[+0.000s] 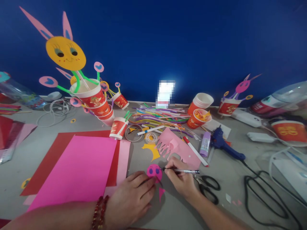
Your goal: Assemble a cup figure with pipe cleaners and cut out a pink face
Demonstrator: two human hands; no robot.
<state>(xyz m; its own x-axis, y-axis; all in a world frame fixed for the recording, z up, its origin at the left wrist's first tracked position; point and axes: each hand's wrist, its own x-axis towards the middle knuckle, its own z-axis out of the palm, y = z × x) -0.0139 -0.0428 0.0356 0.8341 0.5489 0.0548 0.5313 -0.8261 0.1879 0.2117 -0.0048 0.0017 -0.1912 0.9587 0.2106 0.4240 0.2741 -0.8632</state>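
Observation:
A small round magenta paper face (154, 171) with blue eyes and drawn lashes lies on the grey table. My left hand (131, 199), with a red bead bracelet at the wrist, rests flat with its fingertips on the face's lower left edge. My right hand (178, 177) pinches a black-and-silver pen (184, 171), its tip at the face's right side. Just below the face is a small magenta paper triangle (161, 193). Black-handled scissors (208, 187) lie beside my right hand, partly hidden by it.
Magenta sheets (76, 172) lie at left over red and pink ones. Behind are pipe cleaners (160, 116), paper cups (200, 102) and a yellow rabbit figure (66, 53). A blue glue gun (224, 143), its black cord (263, 195) and a purple glue stick (205, 143) lie right.

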